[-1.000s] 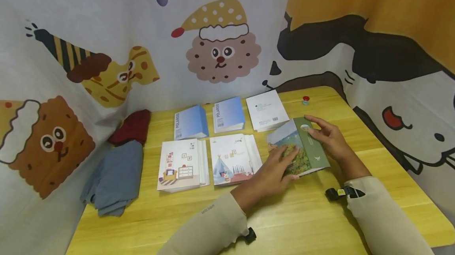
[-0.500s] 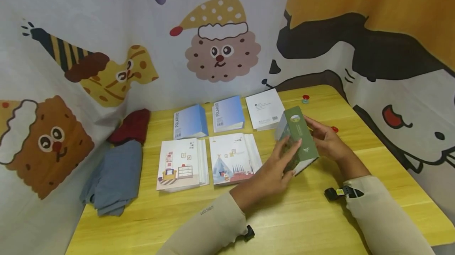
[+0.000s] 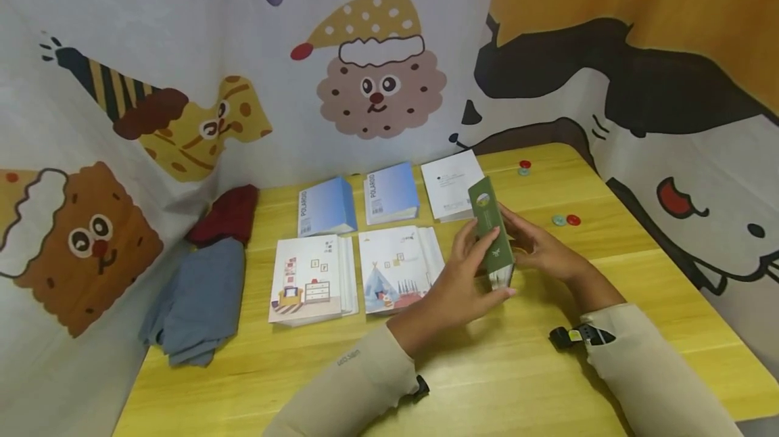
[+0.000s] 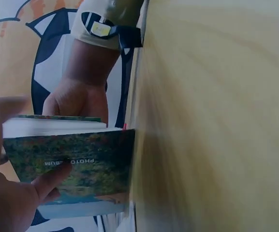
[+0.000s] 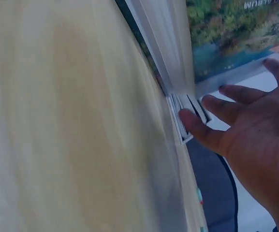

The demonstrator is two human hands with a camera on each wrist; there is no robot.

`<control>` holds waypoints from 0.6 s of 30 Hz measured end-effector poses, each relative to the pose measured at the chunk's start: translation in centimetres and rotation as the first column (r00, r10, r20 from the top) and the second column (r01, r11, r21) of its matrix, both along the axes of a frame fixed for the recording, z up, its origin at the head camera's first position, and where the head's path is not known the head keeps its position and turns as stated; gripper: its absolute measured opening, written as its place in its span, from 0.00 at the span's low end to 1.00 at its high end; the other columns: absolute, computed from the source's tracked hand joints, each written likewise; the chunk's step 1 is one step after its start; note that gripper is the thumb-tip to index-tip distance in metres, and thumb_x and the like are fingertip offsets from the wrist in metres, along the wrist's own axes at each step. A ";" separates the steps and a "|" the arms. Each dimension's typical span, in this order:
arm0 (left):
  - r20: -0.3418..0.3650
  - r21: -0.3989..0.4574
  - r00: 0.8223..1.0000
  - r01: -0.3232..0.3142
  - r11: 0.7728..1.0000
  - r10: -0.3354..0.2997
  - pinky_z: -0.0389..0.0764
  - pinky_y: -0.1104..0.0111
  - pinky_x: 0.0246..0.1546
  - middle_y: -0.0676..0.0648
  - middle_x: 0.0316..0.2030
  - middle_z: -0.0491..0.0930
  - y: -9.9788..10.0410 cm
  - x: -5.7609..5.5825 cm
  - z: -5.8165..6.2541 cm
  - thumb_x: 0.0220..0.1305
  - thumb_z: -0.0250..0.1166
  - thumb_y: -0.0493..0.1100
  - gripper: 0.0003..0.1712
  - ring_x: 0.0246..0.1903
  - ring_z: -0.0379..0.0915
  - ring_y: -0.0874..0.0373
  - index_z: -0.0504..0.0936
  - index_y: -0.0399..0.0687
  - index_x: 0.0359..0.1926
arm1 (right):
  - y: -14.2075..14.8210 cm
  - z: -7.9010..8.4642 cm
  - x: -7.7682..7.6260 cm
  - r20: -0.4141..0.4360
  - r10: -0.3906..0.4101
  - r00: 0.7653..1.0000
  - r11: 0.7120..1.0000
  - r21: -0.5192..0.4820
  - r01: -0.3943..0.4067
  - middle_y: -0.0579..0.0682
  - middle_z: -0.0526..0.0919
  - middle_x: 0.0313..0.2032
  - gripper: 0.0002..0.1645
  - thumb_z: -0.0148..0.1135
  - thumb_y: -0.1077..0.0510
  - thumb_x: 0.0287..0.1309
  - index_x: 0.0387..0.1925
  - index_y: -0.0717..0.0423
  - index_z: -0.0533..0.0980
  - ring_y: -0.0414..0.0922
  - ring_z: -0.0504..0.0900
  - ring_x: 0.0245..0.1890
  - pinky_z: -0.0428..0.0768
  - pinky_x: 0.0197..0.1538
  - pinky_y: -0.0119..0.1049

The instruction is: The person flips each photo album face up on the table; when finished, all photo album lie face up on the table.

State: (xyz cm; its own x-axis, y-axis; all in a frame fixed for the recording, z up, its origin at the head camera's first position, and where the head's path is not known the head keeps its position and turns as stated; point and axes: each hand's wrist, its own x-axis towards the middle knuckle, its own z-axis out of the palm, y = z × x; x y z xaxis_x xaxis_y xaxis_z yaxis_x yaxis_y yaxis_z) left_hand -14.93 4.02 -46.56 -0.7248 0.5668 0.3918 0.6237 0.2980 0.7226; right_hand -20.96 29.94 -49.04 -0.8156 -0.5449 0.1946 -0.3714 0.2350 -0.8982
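Note:
A thick photo album with a green spine (image 3: 501, 258) stands upright on its edge at the table's right-centre. My left hand (image 3: 453, 288) grips it, fingers across the spine and left cover, thumb low by the page edges. In the left wrist view, a finger presses the album's leafy cover (image 4: 100, 169), printed with "PHOTO". My right hand (image 3: 541, 251) is at the album's other side, its fingertips partly hidden behind it. The right wrist view shows those fingers (image 5: 202, 130) spread and fairly straight, tips right at the cover's edge (image 5: 241, 43).
Two white illustrated albums (image 3: 304, 288) (image 3: 389, 274) lie left of my hands. Behind them lie two blue "POLAROID" albums (image 3: 325, 207) (image 3: 392, 190) and a white one (image 3: 450, 183). Folded grey cloth (image 3: 201, 295) and dark red cloth (image 3: 228, 214) sit left. Small red and teal discs (image 3: 573, 220) lie right.
The album has gone from lying tilted with its leafy cover showing to standing upright, spine up. It has shifted left, and the discs it covered now show. My right hand has moved left.

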 end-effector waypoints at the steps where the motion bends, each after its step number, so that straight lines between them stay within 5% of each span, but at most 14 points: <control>1: 0.009 0.003 1.000 -0.009 1.000 0.009 0.80 0.68 0.71 0.37 0.88 0.37 -0.1 0.0 0.1 0.70 0.78 0.49 0.58 0.82 0.62 0.45 0.51 0.56 0.89 | -0.1 0.0 0.0 -0.002 0.012 1.000 1.000 0.016 -0.012 0.41 0.49 0.89 0.63 0.69 0.69 0.69 0.91 0.43 0.42 0.39 0.58 0.85 0.71 0.72 0.25; 4: 0.032 -0.003 0.999 -0.035 0.999 0.035 0.79 0.63 0.72 0.38 0.87 0.39 -0.4 -0.2 0.4 0.73 0.74 0.55 0.55 0.80 0.65 0.47 0.52 0.59 0.89 | -0.5 0.1 0.1 -0.011 0.039 0.999 0.998 0.044 -0.039 0.53 0.42 0.90 0.64 0.69 0.69 0.69 0.91 0.44 0.39 0.65 0.53 0.87 0.74 0.78 0.48; 8: 0.073 -0.044 0.994 -0.073 0.996 0.076 0.82 0.56 0.70 0.37 0.87 0.41 -1.2 -0.5 0.9 0.74 0.72 0.57 0.53 0.77 0.69 0.43 0.52 0.61 0.89 | -1.0 0.0 0.2 0.033 0.019 0.999 0.993 0.115 -0.022 0.62 0.38 0.89 0.66 0.74 0.63 0.68 0.91 0.40 0.40 0.80 0.46 0.84 0.56 0.77 0.82; 12: 0.110 -0.115 0.987 -0.105 0.988 0.118 0.81 0.45 0.70 0.33 0.86 0.43 -2.1 -0.7 1.3 0.74 0.72 0.56 0.54 0.78 0.66 0.34 0.50 0.66 0.90 | -1.3 -0.1 0.5 0.056 -0.026 0.998 0.972 0.235 0.012 0.61 0.43 0.89 0.68 0.78 0.54 0.65 0.90 0.35 0.43 0.77 0.46 0.85 0.49 0.76 0.86; 18: 0.136 -0.272 0.974 -0.140 0.952 0.182 0.82 0.39 0.68 0.31 0.86 0.49 -2.9 -0.8 1.6 0.74 0.71 0.57 0.50 0.78 0.67 0.30 0.55 0.67 0.88 | -1.3 -0.2 0.7 0.022 -0.040 0.999 0.950 0.309 0.031 0.68 0.46 0.88 0.68 0.81 0.53 0.63 0.90 0.45 0.45 0.79 0.45 0.84 0.51 0.76 0.86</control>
State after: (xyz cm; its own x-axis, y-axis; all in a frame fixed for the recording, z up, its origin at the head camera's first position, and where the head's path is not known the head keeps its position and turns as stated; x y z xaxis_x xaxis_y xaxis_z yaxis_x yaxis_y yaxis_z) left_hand -15.71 1.15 -44.93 -0.8554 0.5037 0.1209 0.4363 0.5748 0.6922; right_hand -20.27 28.66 -49.27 -0.8381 -0.5456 -0.0012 -0.3343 0.5152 -0.7892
